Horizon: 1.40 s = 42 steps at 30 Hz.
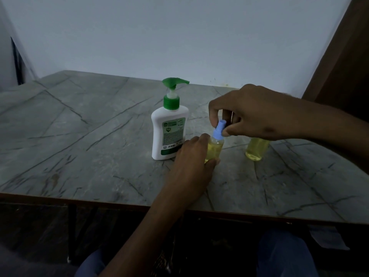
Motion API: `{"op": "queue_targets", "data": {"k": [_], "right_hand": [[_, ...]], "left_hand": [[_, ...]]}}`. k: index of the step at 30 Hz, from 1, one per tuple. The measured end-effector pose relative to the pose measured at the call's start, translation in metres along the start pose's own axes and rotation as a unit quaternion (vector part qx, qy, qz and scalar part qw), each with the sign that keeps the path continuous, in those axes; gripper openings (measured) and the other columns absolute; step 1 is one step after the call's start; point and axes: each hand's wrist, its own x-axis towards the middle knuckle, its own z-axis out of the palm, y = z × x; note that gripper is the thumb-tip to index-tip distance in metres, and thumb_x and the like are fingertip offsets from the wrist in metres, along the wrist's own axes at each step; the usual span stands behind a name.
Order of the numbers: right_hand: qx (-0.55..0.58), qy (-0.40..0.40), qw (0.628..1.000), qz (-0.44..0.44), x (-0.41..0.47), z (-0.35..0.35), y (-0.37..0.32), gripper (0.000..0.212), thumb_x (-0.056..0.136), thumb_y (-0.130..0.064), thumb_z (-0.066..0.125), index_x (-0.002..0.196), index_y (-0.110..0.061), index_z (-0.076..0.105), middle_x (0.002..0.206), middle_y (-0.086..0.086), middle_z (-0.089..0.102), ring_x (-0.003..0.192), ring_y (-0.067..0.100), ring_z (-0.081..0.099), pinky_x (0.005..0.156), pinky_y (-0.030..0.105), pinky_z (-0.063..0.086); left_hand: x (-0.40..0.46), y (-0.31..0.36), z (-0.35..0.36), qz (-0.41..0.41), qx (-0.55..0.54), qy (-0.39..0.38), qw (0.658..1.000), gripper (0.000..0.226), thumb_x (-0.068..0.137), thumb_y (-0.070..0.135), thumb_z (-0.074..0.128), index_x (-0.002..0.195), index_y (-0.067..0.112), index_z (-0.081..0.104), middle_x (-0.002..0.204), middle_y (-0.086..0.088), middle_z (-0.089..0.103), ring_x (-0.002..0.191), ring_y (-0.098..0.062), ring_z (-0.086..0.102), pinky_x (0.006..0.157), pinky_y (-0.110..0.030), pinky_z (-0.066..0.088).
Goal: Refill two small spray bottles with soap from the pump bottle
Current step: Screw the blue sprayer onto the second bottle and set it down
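Note:
A white pump bottle with a green pump head stands upright on the marble table. Just right of it, my left hand is wrapped around a small clear spray bottle holding yellow liquid. My right hand pinches that bottle's blue spray top from above, thumb and fingers closed on it. A second small bottle of yellow liquid stands further right; my right hand hides its top.
A pale wall rises behind the table. A brown wooden panel stands at the right. The table's front edge runs across the lower view, with my knees in blue trousers below it.

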Motion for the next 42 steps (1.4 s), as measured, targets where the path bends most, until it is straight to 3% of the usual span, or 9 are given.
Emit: {"op": "queue_targets", "data": {"k": [2,5,11,17,24,29,34,37,42], "right_hand": [[0.012,0.012,1.000,0.012,0.000,0.003,0.001,0.014,0.089,-0.028,0.080,0.087,-0.025,0.067,0.069,-0.015,0.068,0.063,0.002,0.066,0.064,0.023,0.048],[-0.046,0.031,0.998,0.035,0.003,0.008,-0.003,0.039,0.092,-0.052,0.069,0.069,-0.027,0.050,0.059,-0.008,0.058,0.054,0.011,0.055,0.062,0.030,0.046],[-0.123,0.055,0.990,0.034,0.006,0.006,-0.013,0.051,0.095,-0.068,0.050,0.068,-0.026,0.041,0.063,-0.008,0.047,0.059,0.009,0.047,0.062,0.033,0.042],[-0.034,0.030,0.999,0.025,0.000,0.000,-0.011,0.021,0.091,-0.040,0.075,0.088,-0.021,0.070,0.077,-0.014,0.060,0.070,0.003,0.055,0.060,0.021,0.036],[-0.065,0.122,0.985,0.103,0.007,0.024,-0.006,0.049,0.101,-0.044,0.062,0.062,-0.020,0.042,0.059,-0.003,0.048,0.055,0.006,0.041,0.066,0.034,0.038],[0.021,0.207,0.972,0.107,-0.009,0.035,-0.011,0.043,0.105,-0.038,0.057,0.076,-0.010,0.069,0.071,0.009,0.070,0.062,0.019,0.061,0.076,0.037,0.053],[0.089,0.345,0.916,0.185,-0.070,0.051,-0.010,0.034,0.104,-0.035,0.055,0.081,-0.017,0.073,0.065,-0.004,0.066,0.057,0.012,0.063,0.063,0.040,0.056],[0.142,0.363,0.886,0.251,-0.112,0.073,-0.004,0.025,0.101,-0.027,0.062,0.080,-0.023,0.073,0.062,-0.010,0.066,0.053,0.004,0.063,0.055,0.028,0.055],[0.174,0.322,0.871,0.327,-0.138,0.106,0.021,0.016,0.095,-0.025,0.072,0.079,-0.026,0.073,0.066,-0.014,0.068,0.059,-0.001,0.064,0.055,0.010,0.042]], "left_hand": [[0.000,0.000,0.000,-0.003,0.005,-0.006,1.000,0.040,0.099,0.030,0.071,0.133,0.015,0.056,0.121,-0.002,0.063,0.109,-0.020,0.057,0.088,-0.032,0.043],[-0.001,0.000,0.000,0.001,0.006,-0.004,1.000,0.049,0.099,0.030,0.070,0.143,0.017,0.052,0.130,-0.002,0.063,0.116,-0.019,0.057,0.091,-0.030,0.040],[-0.001,0.001,-0.001,-0.007,0.005,-0.008,1.000,0.040,0.100,0.031,0.070,0.135,0.017,0.055,0.124,-0.001,0.063,0.110,-0.016,0.057,0.086,-0.029,0.040],[-0.002,-0.002,0.000,0.004,-0.005,-0.001,1.000,0.040,0.099,0.029,0.070,0.134,0.016,0.057,0.124,-0.001,0.064,0.111,-0.018,0.058,0.094,-0.035,0.047],[-0.002,0.002,0.001,0.018,0.029,-0.003,0.999,0.031,0.098,0.033,0.072,0.121,0.020,0.057,0.108,0.008,0.056,0.097,-0.015,0.051,0.078,-0.031,0.033],[-0.003,0.003,-0.003,0.003,0.005,0.006,1.000,0.029,0.097,0.031,0.073,0.119,0.019,0.059,0.111,0.007,0.062,0.100,-0.014,0.057,0.082,-0.031,0.042],[-0.003,0.003,-0.007,0.006,-0.025,0.012,1.000,0.017,0.093,0.021,0.076,0.098,0.015,0.060,0.093,0.004,0.066,0.086,-0.012,0.061,0.078,-0.035,0.052],[0.000,0.004,-0.007,-0.002,-0.022,0.024,0.999,0.021,0.092,0.017,0.076,0.088,0.019,0.055,0.083,0.008,0.062,0.077,-0.008,0.058,0.066,-0.022,0.041],[0.021,0.014,-0.001,-0.025,-0.009,0.017,0.999,0.019,0.089,0.017,0.080,0.085,0.015,0.062,0.082,0.003,0.068,0.078,-0.019,0.065,0.069,-0.037,0.051]]}}
